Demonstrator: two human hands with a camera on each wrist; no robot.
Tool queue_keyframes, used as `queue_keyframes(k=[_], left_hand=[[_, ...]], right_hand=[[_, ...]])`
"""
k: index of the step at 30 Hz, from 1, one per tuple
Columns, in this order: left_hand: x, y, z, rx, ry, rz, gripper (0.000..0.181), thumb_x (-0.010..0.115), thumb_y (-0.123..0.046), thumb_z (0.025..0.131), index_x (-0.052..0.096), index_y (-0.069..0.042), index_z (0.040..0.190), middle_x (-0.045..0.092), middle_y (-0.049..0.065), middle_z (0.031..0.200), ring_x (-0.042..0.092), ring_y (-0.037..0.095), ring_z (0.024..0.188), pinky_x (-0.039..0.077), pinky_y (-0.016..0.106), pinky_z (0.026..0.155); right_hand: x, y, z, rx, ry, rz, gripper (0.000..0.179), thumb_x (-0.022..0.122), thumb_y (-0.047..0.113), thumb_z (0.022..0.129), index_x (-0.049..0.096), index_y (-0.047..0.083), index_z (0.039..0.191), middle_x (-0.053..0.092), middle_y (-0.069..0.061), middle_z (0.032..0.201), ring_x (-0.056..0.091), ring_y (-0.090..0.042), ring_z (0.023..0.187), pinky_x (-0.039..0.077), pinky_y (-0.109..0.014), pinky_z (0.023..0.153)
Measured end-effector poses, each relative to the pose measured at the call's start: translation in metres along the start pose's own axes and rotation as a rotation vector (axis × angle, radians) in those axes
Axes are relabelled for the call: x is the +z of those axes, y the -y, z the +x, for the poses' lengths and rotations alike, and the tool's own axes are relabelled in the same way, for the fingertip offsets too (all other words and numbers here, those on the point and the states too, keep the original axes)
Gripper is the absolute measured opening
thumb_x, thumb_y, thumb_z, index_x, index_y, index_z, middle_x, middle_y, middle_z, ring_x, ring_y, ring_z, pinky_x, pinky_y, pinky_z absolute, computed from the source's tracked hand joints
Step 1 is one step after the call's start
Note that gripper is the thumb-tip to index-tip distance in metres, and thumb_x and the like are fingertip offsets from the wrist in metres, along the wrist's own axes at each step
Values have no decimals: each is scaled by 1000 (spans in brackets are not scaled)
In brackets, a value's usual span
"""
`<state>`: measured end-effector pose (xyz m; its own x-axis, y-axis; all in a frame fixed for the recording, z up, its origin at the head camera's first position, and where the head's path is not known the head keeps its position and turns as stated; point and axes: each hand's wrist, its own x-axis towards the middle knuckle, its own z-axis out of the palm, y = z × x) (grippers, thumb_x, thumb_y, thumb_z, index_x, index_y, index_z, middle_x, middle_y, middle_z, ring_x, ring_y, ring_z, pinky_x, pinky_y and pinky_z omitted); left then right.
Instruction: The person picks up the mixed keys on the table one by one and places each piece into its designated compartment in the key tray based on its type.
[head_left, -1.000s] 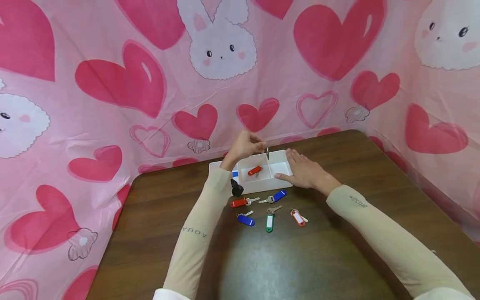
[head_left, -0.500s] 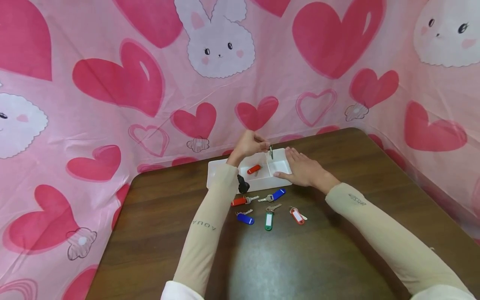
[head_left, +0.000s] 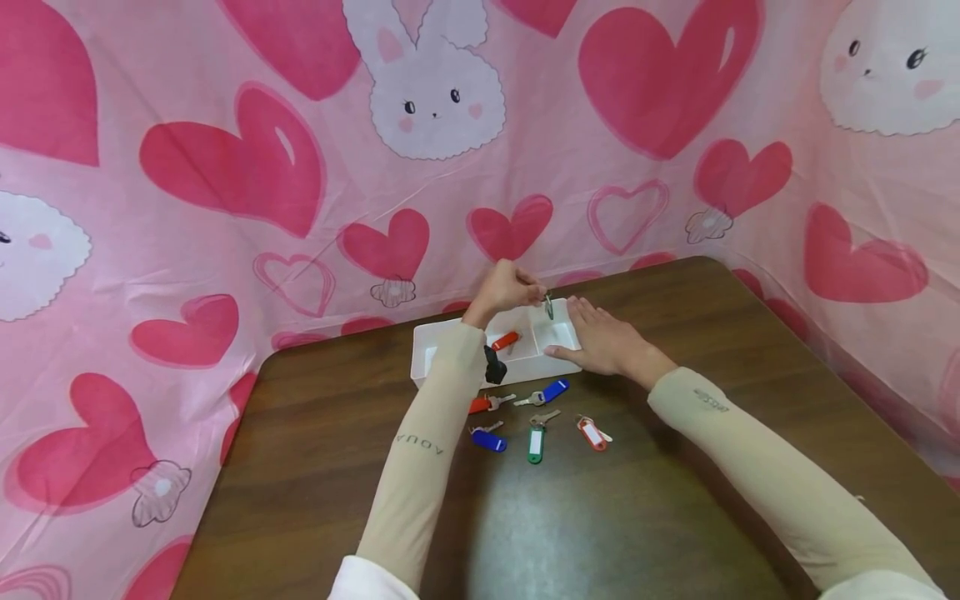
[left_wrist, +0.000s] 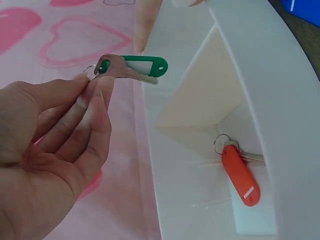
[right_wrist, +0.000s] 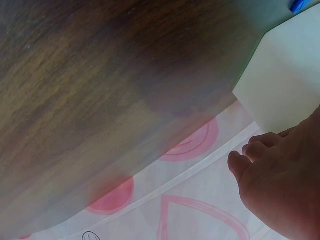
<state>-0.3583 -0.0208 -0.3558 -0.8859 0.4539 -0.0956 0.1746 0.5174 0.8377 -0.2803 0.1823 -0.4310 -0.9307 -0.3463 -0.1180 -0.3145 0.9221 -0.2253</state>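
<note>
My left hand [head_left: 504, 292] pinches a key [left_wrist: 116, 67] by its ring with thumb and fingertips. A green key tag [left_wrist: 159, 66] hangs on the same ring. Hand and key are held above the right compartment of a white divided box [head_left: 536, 367]. In the middle compartment lies a red key tag [left_wrist: 241, 175] with its key. The left sleeve covers part of the box's left side. My right hand [head_left: 611, 340] rests against the box's right end, its fingers extended along the end and the thumb over the front rim.
In front of the box, on the brown table [head_left: 645, 500], lie several tagged keys: a red tag [head_left: 480, 405], a blue tag [head_left: 555, 390], another blue tag [head_left: 489, 440], a green tag [head_left: 536, 445] and a red-framed tag [head_left: 592, 434]. A pink heart-patterned cloth [head_left: 442, 192] hangs behind.
My left hand has shifted right with the green-tagged key, from above the divider to above the right compartment. The right hand has stayed at the box's end.
</note>
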Motion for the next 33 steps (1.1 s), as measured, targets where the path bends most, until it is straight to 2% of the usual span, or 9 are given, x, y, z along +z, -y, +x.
queue_keyframes(k=[7, 12, 16, 21, 27, 33], left_hand=[[1, 7, -1, -38, 20, 27, 18, 70, -11, 101, 81, -1, 109, 81, 18, 106, 76, 40, 105, 65, 39, 94], [1, 10, -2, -22, 25, 47, 18, 71, -12, 100, 81, 0, 110, 80, 18, 105, 77, 36, 100, 64, 43, 95], [0, 8, -5, 13, 16, 90, 18, 73, -14, 99, 81, -1, 109, 81, 17, 102, 78, 35, 97, 66, 37, 89], [0, 6, -11, 84, 28, 147, 19, 74, -17, 99, 82, -3, 109, 81, 15, 100, 77, 35, 95, 66, 37, 85], [2, 6, -22, 151, 62, 157, 18, 73, -13, 99, 81, 0, 108, 81, 16, 98, 77, 39, 94, 66, 38, 82], [0, 4, -36, 218, 87, 197, 19, 75, -15, 98, 82, -1, 108, 81, 18, 100, 79, 34, 91, 66, 30, 74]], right_hand=[[3, 3, 0, -6, 9, 5, 116, 40, 84, 95, 10, -3, 167, 14, -23, 176, 15, -40, 164, 21, -56, 132], [1, 4, 0, -7, 5, 1, 119, 40, 85, 94, 10, -4, 166, 14, -24, 175, 16, -41, 164, 22, -57, 132], [-1, 3, 0, -5, 5, -1, 117, 41, 84, 94, 10, -4, 166, 14, -24, 175, 15, -41, 164, 21, -57, 132], [-1, 0, -1, 6, 10, 2, 117, 42, 83, 95, 8, -3, 167, 13, -24, 176, 14, -42, 164, 21, -57, 132], [1, -2, 1, 7, 11, 11, 117, 42, 82, 95, 7, -3, 167, 13, -24, 176, 13, -42, 164, 21, -58, 132], [0, -2, 2, -2, 7, 14, 117, 43, 82, 95, 9, -4, 166, 14, -25, 175, 15, -43, 164, 22, -58, 131]])
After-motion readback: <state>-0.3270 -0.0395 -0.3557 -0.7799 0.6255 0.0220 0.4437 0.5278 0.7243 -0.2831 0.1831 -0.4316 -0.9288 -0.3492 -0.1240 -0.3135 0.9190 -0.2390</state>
